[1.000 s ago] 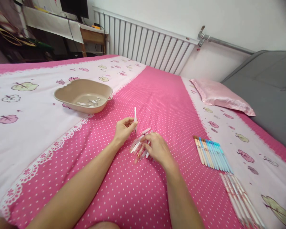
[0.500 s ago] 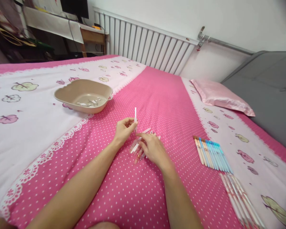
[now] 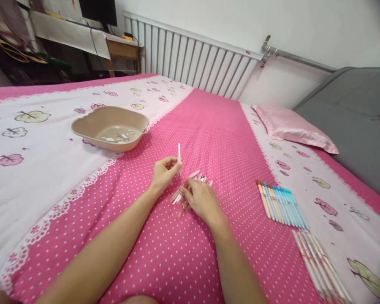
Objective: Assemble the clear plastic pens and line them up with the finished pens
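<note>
My left hand (image 3: 163, 172) pinches a thin white pen refill (image 3: 179, 153) that stands upright above the pink dotted bedspread. Just to its right lies a small heap of pink and white pens (image 3: 190, 188). My right hand (image 3: 200, 199) rests on that heap with its fingers curled down among the pens; what they grip is hidden.
A beige heart-shaped bowl (image 3: 111, 128) with small bits inside sits at the upper left. A neat row of orange and blue pens (image 3: 282, 204) lies to the right, with white pens (image 3: 319, 266) below it. A pink pillow (image 3: 293, 127) and a grey sofa (image 3: 354, 122) are at the right.
My right hand has slid a little to the left and nearer over the heap of pens. The left hand keeps the refill upright in the same place.
</note>
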Tool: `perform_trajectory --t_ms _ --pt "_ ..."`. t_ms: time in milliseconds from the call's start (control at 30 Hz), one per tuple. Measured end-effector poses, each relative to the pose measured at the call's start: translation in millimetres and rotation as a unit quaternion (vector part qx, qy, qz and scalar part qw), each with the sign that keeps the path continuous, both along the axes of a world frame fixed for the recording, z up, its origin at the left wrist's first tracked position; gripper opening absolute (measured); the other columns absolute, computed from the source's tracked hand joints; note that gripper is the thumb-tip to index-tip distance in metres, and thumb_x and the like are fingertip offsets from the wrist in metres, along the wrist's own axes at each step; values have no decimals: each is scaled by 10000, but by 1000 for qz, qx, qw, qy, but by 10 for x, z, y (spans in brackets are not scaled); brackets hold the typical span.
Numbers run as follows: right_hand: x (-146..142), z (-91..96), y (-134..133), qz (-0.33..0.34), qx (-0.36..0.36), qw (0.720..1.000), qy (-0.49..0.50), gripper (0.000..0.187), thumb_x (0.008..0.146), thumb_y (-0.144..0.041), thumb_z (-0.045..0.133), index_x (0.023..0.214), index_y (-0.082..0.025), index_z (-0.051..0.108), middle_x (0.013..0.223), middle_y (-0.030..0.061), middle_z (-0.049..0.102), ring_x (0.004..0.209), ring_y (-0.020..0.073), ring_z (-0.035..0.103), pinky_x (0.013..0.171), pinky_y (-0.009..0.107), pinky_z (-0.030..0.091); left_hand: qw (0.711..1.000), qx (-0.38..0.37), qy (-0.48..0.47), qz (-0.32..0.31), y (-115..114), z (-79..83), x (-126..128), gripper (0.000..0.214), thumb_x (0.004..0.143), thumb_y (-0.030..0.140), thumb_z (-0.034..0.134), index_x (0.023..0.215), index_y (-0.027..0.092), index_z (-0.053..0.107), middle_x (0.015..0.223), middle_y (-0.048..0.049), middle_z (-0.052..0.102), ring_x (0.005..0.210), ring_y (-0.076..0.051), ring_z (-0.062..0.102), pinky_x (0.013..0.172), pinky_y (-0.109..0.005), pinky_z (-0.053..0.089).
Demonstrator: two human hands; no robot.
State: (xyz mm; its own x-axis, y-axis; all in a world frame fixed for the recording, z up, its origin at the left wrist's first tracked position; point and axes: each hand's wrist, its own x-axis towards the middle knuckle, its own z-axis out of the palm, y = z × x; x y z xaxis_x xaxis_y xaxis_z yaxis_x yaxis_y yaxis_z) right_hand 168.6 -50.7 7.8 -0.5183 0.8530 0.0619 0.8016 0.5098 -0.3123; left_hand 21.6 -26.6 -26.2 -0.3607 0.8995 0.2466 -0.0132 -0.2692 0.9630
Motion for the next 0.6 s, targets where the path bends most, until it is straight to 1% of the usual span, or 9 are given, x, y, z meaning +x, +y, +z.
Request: perform_trajectory --t_ms 100,200,300,400,500,533,600 --pt "-2 11 -8 -13 -11 1000 -18 191 886 -332 439 883 -212 588 810 56 668 758 199 607 609 273 338 1000 3 9 -2 17 -29 -11 264 681 362 694 794 125 668 604 1 592 493 -78 490 477 -199 376" --pt "0 -1 -3 -37 -21 999 -10 168 864 -294 435 884 -225 586 791 44 672 742 198 613 586 267 318 1000 2 9 -3 27 -45 -14 280 681 367 690 805 117 663 594 5 588 482 -78 486 475 -201 379" --pt "10 -40 24 -72 -45 996 30 139 814 -250 456 848 -232 590 752 27 666 705 184 605 565 256 311 1000 -1 6 -4 27 -44 -9 277 682 362 686 800 113 659 582 6 585 474 -79 487 472 -203 379" --pt "28 -108 73 -89 -93 986 106 106 761 -216 492 800 -229 589 669 1 644 630 158 583 544 238 322 1000 -2 4 -4 21 -34 -4 262 674 348 693 792 116 658 583 8 587 476 -77 489 474 -200 378" --pt "53 -188 134 -85 -138 961 224 93 751 -226 517 810 -220 589 568 -32 588 546 134 547 517 220 335 1000 -3 -4 -4 13 -21 -2 262 658 346 706 779 118 657 574 13 581 475 -76 489 474 -198 375" --pt "62 -209 153 -87 -147 948 269 106 753 -244 528 835 -216 589 549 -42 568 520 126 530 503 215 336 1000 -4 -6 -4 10 -15 0 267 655 348 709 778 118 657 573 14 580 475 -77 490 474 -199 374" --pt "79 -231 183 -97 -157 915 360 191 759 -289 549 930 -212 580 530 -64 526 466 107 479 466 205 322 1000 -5 -9 -8 2 -4 5 278 655 356 709 785 116 657 583 12 585 479 -78 492 475 -201 376"
